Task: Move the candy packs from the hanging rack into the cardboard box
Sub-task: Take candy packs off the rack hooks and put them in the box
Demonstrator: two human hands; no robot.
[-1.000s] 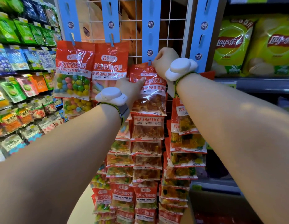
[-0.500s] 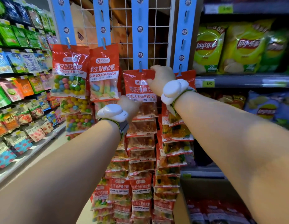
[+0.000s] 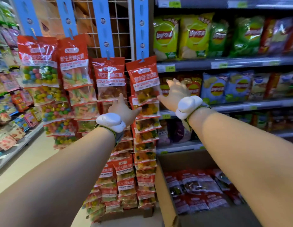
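Note:
Red candy packs hang in columns from blue strips on a wire rack (image 3: pixel 122 30). The cola gum pack (image 3: pixel 109 79) tops the third column and a mixed gummy pack (image 3: pixel 145 79) tops the fourth. My left hand (image 3: pixel 124 108) is spread, fingers straight, just below the cola pack and holding nothing. My right hand (image 3: pixel 173 94) is spread too, at the right edge of the mixed gummy pack, its thumb near that pack. The cardboard box (image 3: pixel 165 202) stands on the floor at lower right, with several red packs (image 3: pixel 196 185) lying inside it.
Chip bags (image 3: pixel 196 35) fill the shelves to the right of the rack, above the box. Snack shelves (image 3: pixel 9 102) run along the left side of the aisle. Bubble gum packs (image 3: pixel 38 63) and worm gum packs (image 3: pixel 73 63) hang in the rack's left columns.
Both hands have let go of the top of the cola pack column and dropped lower with fingers spread. The view has swung right, bringing the box into sight.

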